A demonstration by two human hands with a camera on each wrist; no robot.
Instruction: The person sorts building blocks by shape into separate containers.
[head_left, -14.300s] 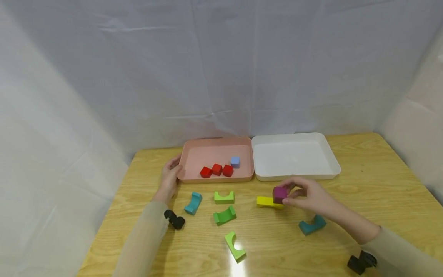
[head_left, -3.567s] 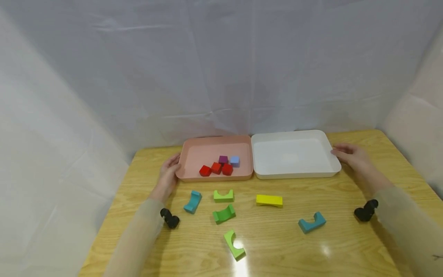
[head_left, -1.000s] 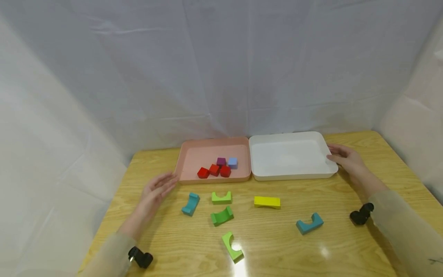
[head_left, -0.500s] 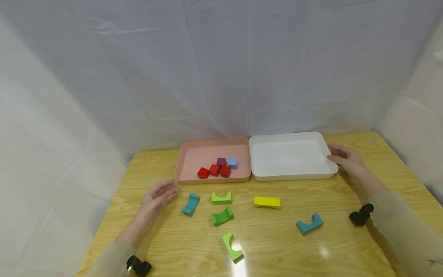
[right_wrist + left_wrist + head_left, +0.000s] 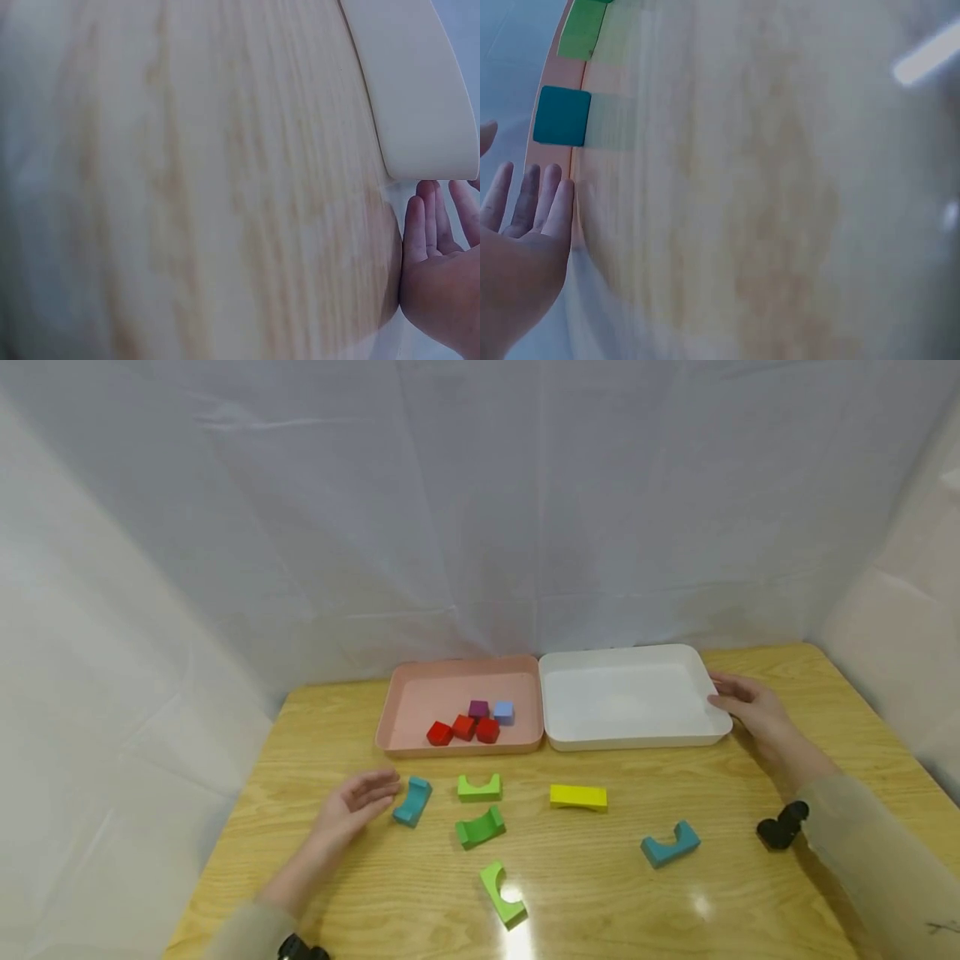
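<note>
My left hand (image 5: 366,797) lies open on the table, fingers relaxed, its tips just left of a teal arch block (image 5: 412,801). The left wrist view shows the straight fingers (image 5: 531,201) below that teal block (image 5: 562,115). My right hand (image 5: 742,700) rests open against the right rim of the white tray (image 5: 633,742), which has nothing in it. In the right wrist view the fingers (image 5: 433,225) lie straight beside the tray's corner (image 5: 416,90). The pink tray (image 5: 390,727) holds three red cubes (image 5: 463,728), a purple cube (image 5: 478,708) and a light blue cube (image 5: 503,712).
On the wooden table in front of the trays lie three green arch blocks (image 5: 480,788) (image 5: 480,827) (image 5: 501,895), a yellow block (image 5: 578,797) and a second teal arch block (image 5: 670,844). White cloth walls close off the back and both sides.
My left hand has left the pink tray's left edge and moved down and right toward the teal arch block. The right hand has stayed on the white tray's rim.
</note>
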